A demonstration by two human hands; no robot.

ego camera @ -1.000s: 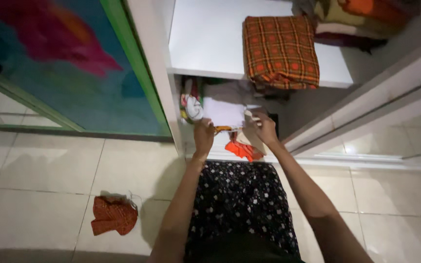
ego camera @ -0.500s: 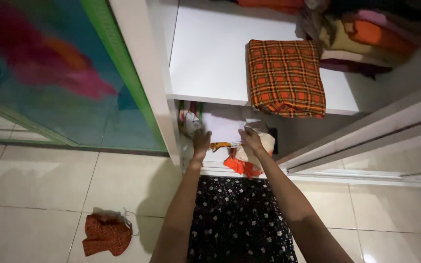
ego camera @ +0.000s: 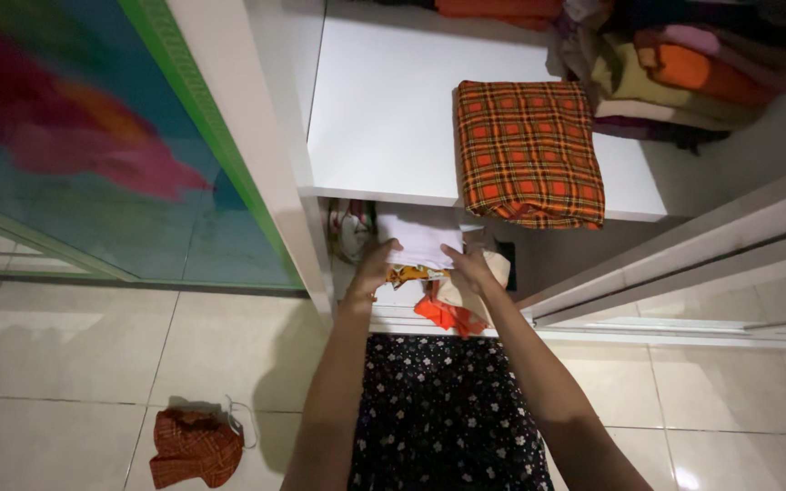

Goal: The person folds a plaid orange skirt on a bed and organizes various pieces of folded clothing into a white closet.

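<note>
At the far left stands a glossy sliding door panel [ego camera: 65, 155] painted in teal, pink and orange blurs, framed by a green strip. Below it on the pale, shiny tiled floor [ego camera: 65, 345] lies a crumpled rust-orange checked cloth [ego camera: 195, 447] with a thin white string at its edge, well apart from your arms. Moving right, the white wardrobe post [ego camera: 247, 136] rises beside the opening, and just inside the lower compartment a bunched white and red item [ego camera: 349, 229] sits against the wall. Your left hand [ego camera: 377, 266] rests with fingers curled over the left edge of a folded white cloth [ego camera: 418, 238], smooth and rectangular, lying low in that compartment under the shelf. Your right hand [ego camera: 468, 266] closes on the same cloth's right edge, so both hands hold it. Beneath it you can see a yellow patterned piece [ego camera: 411, 273], a cream fabric [ego camera: 479, 282] and a rumpled bright orange garment [ego camera: 448, 315] spilling toward the front sill. Above, the flat white shelf [ego camera: 384, 118] carries a neatly folded orange plaid cloth [ego camera: 528, 150], its front edge overhanging the lip right over your right hand. Further right, a soft stack of folded clothes [ego camera: 684, 64] in orange, olive and pink fills the back corner. At the right edge run the pale sliding-door rails [ego camera: 684, 273].
</note>
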